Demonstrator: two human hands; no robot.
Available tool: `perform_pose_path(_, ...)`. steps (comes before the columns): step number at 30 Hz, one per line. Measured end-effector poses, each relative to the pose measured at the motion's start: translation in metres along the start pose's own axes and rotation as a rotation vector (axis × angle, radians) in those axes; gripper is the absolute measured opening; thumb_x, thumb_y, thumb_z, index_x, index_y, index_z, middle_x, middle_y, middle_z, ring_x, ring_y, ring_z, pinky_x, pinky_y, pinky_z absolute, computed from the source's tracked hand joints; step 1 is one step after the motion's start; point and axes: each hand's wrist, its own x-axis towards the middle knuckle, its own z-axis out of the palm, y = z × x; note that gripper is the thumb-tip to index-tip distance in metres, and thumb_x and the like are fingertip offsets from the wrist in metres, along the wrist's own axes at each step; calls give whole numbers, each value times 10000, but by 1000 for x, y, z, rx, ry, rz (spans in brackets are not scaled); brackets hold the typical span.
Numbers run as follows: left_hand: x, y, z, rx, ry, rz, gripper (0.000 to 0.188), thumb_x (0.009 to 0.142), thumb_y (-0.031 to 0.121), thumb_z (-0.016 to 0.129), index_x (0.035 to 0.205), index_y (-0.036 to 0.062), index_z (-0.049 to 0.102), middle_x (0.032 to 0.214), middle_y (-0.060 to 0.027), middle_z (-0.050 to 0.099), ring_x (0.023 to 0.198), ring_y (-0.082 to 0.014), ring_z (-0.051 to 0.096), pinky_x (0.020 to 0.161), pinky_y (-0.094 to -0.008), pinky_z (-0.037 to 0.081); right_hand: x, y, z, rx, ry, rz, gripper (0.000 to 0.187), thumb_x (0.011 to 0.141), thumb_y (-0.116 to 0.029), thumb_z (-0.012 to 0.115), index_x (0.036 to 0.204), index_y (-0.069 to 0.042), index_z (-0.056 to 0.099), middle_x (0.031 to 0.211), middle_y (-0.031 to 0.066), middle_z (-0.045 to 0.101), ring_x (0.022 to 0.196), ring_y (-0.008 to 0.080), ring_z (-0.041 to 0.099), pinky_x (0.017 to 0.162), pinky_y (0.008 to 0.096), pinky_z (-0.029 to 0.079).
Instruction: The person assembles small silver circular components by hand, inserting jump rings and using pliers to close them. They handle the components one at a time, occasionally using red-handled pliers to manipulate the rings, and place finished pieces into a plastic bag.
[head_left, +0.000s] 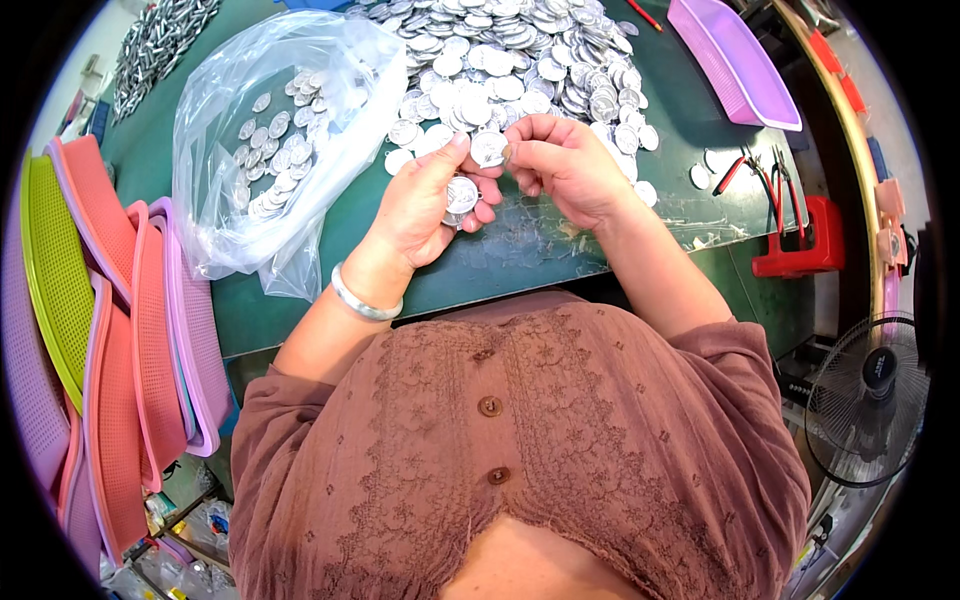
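Round silver-coloured metal medals (pixel 461 195) rest in the curled fingers of my left hand (pixel 415 205). Between my two hands is one upright medal (pixel 489 149), its face turned toward me. The thumb and forefinger of my right hand (pixel 565 165) pinch its right edge, while my left thumb tip lies against or very near its left side. Just beyond both hands spreads a large heap of similar medals (pixel 500 65). To the left lies a clear plastic bag (pixel 215 110) with several medals (pixel 280 145) inside, its mouth crumpled toward me.
Stacked pink, purple and green perforated baskets (pixel 110 300) stand at the left. A purple basket (pixel 725 60) sits far right, near red-handled pliers (pixel 775 190) and a red holder (pixel 815 240). Small metal parts (pixel 155 50) are heaped far left. A fan (pixel 870 400) stands right of the green table (pixel 440 290).
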Motion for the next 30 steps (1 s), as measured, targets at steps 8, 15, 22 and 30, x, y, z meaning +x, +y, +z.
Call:
perform_pose_path(8,-1,1,1,14,-4,70,161,840,137,493,867,-7,557,664,-67,562,525,-137,511,433,-215,388,0,6,2,126,73,-45,43,776,-63,561,812,-49,541,688,24,550,555,93,474,505,211,362)
perform_pose_path(15,1,0,-5,-17,-2,46,177,847,152,486,891,-6,553,694,-75,575,562,-156,540,462,-227,415,-2,7,4,123,81,-53,51,771,-68,560,809,-44,537,687,27,552,558,95,477,509,214,358)
perform_pose_path(22,7,1,-11,-355,-57,-41,368,895,270,386,1027,-57,494,910,-178,583,759,-245,594,638,-303,507,-3,1,4,103,148,-97,69,749,-87,573,773,-27,548,643,18,540,531,84,450,497,205,356)
perform_pose_path(30,8,2,-16,-515,-238,-60,441,887,294,370,1116,-78,429,1060,-256,515,955,-350,545,826,-408,471,-3,0,0,14,156,-129,62,747,-93,580,764,-38,559,659,7,552,543,68,442,515,193,350)
